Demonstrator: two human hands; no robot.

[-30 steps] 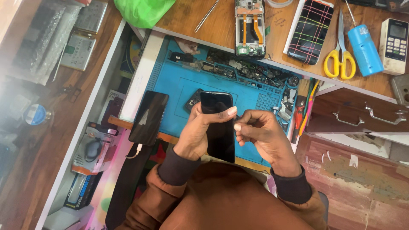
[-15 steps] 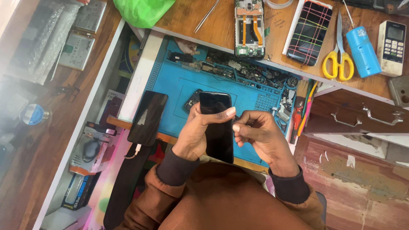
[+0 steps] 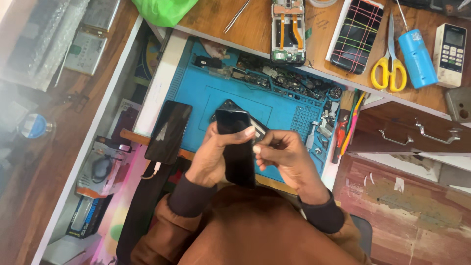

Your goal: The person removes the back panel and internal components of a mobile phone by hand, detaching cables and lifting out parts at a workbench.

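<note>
Black and glossy, one phone (image 3: 237, 149) hung above the blue mat's (image 3: 206, 93) near edge, the left hand (image 3: 214, 156) gripping it, the right hand (image 3: 280, 152) pinching its right edge. Left of the mat lay a second dark phone (image 3: 169, 131); beyond it, one opened phone (image 3: 288, 29) and one pair of yellow scissors (image 3: 388, 66); screws crowded its far rim.

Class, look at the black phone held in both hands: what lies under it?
Under the black phone, gripped by left hand and right hand, lies the blue repair mat with a dark part; the rest is covered.
</note>
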